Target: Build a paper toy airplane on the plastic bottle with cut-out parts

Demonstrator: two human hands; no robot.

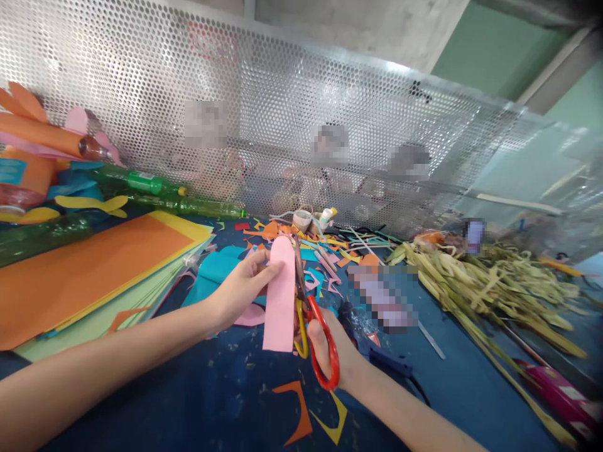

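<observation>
A pink paper strip (281,307) with a rounded top end is pinched between the thumb and fingers of my left hand (245,279). My right hand (332,345) grips a pair of scissors (325,351) by its red and yellow handles. The blades point away from me, along the strip's right edge; whether they touch the paper I cannot tell. Under and behind my left hand lie a blue paper piece (217,273) and a pink paper oval (249,316). Nearest me on the dark blue table are an orange offcut (296,411) and a yellow offcut (335,420).
Stacked orange sheets (103,270) lie at left, with green bottles (188,205) behind. Paper scraps (348,242) and a white glue bottle (325,218) sit at the middle back. A dark blue corded tool (386,359) and dried husks (471,282) lie at right. Perforated metal mesh (282,94) rises behind.
</observation>
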